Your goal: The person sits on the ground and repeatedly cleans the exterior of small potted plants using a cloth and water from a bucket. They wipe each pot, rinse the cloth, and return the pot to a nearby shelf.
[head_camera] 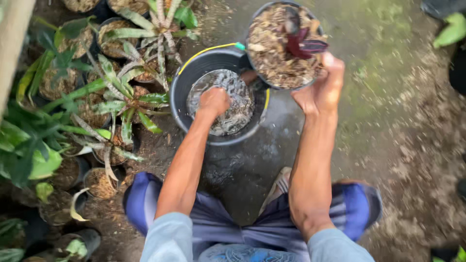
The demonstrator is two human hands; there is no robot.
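A wet concrete floor (388,97) spreads under a crouching person, with a crowd of potted plants (121,97) along the left side. At centre stands a black bucket (187,77) of rippling water, a yellow band on its rim. The right hand (320,90) grips a black pot (284,46) of coarse bark mix with a small dark-red plant (303,43), held above the bucket's right edge. The left hand (213,101) is closed in a fist, dipped at the water's surface.
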